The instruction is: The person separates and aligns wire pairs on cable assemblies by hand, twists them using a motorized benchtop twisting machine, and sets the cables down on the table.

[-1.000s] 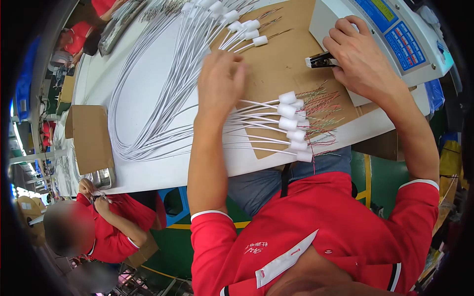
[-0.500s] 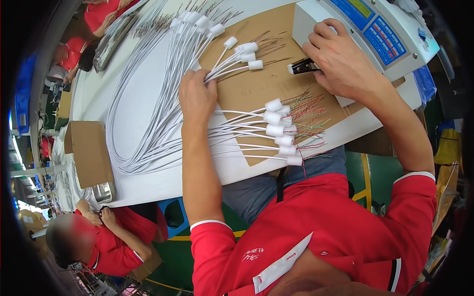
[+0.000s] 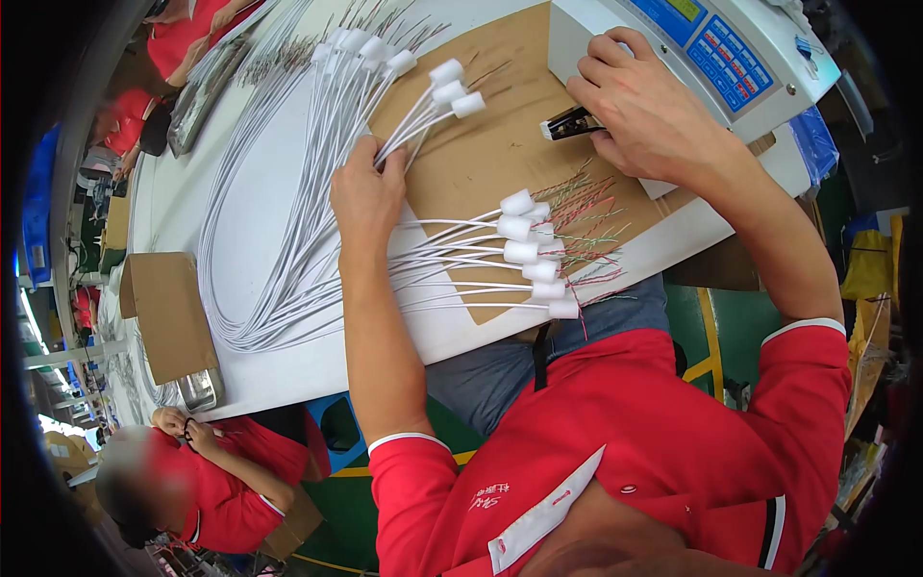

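Observation:
My left hand (image 3: 370,192) is closed round several white cables, whose white cylindrical caps (image 3: 448,94) stick out past my fingers above the cardboard. Thin brown wires come out of those caps. In my right hand (image 3: 642,106) is a small black tool with a white tip (image 3: 573,124), held over the cardboard sheet (image 3: 461,183); its exact kind I cannot make out. Between my arms lies a group of capped cables (image 3: 521,252) with twisted red and green wires (image 3: 596,216) spread to the right. A larger cable bundle (image 3: 288,221) curves across the table beyond my left hand.
A white machine with a blue keypad (image 3: 733,62) stands at the back right, close to my right hand. A cardboard box (image 3: 171,313) and a metal tray (image 3: 200,389) sit at the table's left edge. Co-workers in red shirts (image 3: 240,471) are on the left.
My left hand has lifted the cables, and their caps now point more upward and are bunched tighter. My right hand stays near the machine with the black tool. The view has shifted slightly.

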`<state>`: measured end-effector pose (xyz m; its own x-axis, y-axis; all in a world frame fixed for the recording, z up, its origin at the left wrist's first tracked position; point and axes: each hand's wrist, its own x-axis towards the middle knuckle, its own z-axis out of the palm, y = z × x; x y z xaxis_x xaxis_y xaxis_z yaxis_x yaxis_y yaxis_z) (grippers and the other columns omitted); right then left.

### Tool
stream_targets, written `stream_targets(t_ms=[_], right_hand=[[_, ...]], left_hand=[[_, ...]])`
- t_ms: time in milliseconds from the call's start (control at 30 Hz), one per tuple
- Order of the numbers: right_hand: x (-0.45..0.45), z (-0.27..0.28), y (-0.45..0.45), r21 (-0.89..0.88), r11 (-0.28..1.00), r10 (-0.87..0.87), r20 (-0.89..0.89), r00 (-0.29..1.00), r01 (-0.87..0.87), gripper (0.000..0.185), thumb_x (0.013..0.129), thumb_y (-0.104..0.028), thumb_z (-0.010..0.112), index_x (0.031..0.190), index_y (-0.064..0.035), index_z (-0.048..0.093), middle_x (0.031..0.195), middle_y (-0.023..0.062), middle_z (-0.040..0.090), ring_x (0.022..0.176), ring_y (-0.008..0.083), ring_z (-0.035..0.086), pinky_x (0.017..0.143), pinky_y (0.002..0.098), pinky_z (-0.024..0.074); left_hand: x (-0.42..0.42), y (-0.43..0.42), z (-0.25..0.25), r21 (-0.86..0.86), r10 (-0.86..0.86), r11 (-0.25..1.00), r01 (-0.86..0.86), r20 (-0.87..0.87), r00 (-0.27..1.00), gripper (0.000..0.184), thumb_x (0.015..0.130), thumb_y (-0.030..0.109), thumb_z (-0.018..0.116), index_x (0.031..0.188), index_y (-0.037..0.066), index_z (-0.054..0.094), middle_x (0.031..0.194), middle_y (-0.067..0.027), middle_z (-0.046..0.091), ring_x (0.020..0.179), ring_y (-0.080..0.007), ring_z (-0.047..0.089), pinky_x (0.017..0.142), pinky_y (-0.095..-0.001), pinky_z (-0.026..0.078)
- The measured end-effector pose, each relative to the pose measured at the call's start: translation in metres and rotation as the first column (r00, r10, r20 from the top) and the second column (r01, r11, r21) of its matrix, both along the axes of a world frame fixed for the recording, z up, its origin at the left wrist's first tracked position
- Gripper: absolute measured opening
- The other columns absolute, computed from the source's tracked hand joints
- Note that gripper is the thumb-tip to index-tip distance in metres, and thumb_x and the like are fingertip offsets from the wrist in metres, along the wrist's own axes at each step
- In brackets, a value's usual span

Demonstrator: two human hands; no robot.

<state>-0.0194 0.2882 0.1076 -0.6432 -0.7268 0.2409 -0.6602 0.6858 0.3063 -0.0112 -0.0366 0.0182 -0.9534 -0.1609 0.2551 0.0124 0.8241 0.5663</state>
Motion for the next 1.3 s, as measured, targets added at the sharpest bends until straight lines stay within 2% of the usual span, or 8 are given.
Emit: stream_targets(t_ms=[300,500,700,800,900,1100,1200,1300], right_hand=[[-0.001,-0.001,0.001,0.016,1.0,-0.019,0.039,0.999,0.018,0.037,0.074,-0.017,0.079,0.105,-0.0008,0.067,0.106,0.0129,0.066,0.12,0.0308,0.059,0.117,0.0467,0.0381],[0.005,0.006,-0.003,0.016,1.0,-0.017,0.018,1.0,0.017,0.039,0.074,-0.017,0.079,0.108,-0.0004,0.067,0.108,0.0133,0.067,0.12,0.0305,0.058,0.117,0.0473,0.037],[-0.003,0.015,-0.003,0.081,0.996,0.016,0.112,0.994,-0.025,0.021,0.077,-0.021,0.071,0.084,-0.0015,0.07,0.092,0.0148,0.07,0.102,0.0302,0.059,0.1,0.0442,0.0392],[-0.001,0.02,-0.003,0.095,0.995,0.011,0.131,0.991,-0.024,0.026,0.075,-0.024,0.074,0.087,-0.0005,0.071,0.092,0.0146,0.069,0.103,0.0303,0.059,0.1,0.0444,0.039],[0.006,0.008,-0.003,0.032,0.999,-0.039,0.043,0.998,0.038,0.039,0.075,-0.018,0.079,0.107,-0.0004,0.067,0.107,0.013,0.066,0.12,0.0302,0.058,0.117,0.0467,0.0368],[0.006,0.007,-0.001,0.019,1.0,-0.019,0.016,1.0,0.019,0.039,0.075,-0.019,0.079,0.107,-0.0005,0.067,0.107,0.013,0.066,0.12,0.0301,0.058,0.116,0.0467,0.0369],[0.006,0.006,-0.002,0.009,1.0,-0.015,0.001,1.0,0.015,0.039,0.075,-0.02,0.079,0.106,-0.0005,0.067,0.106,0.0133,0.066,0.119,0.0302,0.058,0.116,0.0469,0.037],[0.001,0.024,-0.001,0.018,0.999,0.045,0.154,0.987,-0.048,0.029,0.074,-0.025,0.075,0.089,-0.0003,0.07,0.093,0.0143,0.068,0.104,0.0306,0.058,0.1,0.0448,0.039]], left_hand=[[-0.003,0.0,0.003,0.334,0.031,0.942,-0.015,-0.04,0.999,0.015,0.098,0.009,0.064,0.106,-0.001,0.069,0.082,-0.0176,0.074,0.072,-0.0364,0.07,0.074,-0.0441,0.056],[-0.012,-0.008,-0.021,-0.059,-0.016,0.998,0.004,-0.209,0.978,0.029,0.093,-0.001,0.058,0.122,0.001,0.062,0.103,-0.0226,0.072,0.09,-0.0408,0.071,0.083,-0.0497,0.054],[-0.014,-0.008,-0.018,0.033,0.036,0.999,-0.028,-0.262,0.964,0.026,0.09,-0.001,0.058,0.115,0.0,0.066,0.099,-0.0213,0.072,0.086,-0.0414,0.07,0.08,-0.0501,0.054],[-0.009,-0.007,-0.015,-0.122,-0.031,0.992,0.012,-0.154,0.988,0.02,0.091,0.003,0.062,0.108,0.0,0.071,0.094,-0.02,0.074,0.084,-0.0373,0.072,0.079,-0.0462,0.056],[-0.003,-0.006,-0.007,0.161,-0.127,0.978,0.134,-0.056,0.99,0.018,0.092,0.007,0.066,0.106,0.0,0.075,0.092,-0.0195,0.076,0.082,-0.0321,0.075,0.079,-0.042,0.057],[-0.009,-0.007,-0.017,0.185,-0.041,0.98,0.073,-0.172,0.984,0.016,0.091,0.01,0.072,0.104,0.0,0.074,0.093,-0.0172,0.076,0.086,-0.0302,0.074,0.08,-0.0406,0.057],[-0.008,0.003,-0.013,-0.055,-0.116,0.993,0.102,-0.42,0.9,0.012,0.09,0.01,0.075,0.098,0.001,0.072,0.093,-0.0144,0.072,0.091,-0.0318,0.07,0.082,-0.0422,0.055],[0.006,0.021,0.001,0.043,-0.201,0.973,0.225,-0.315,0.928,0.014,0.089,0.011,0.078,0.095,0.002,0.07,0.093,-0.0132,0.069,0.094,-0.034,0.066,0.082,-0.0446,0.053]])
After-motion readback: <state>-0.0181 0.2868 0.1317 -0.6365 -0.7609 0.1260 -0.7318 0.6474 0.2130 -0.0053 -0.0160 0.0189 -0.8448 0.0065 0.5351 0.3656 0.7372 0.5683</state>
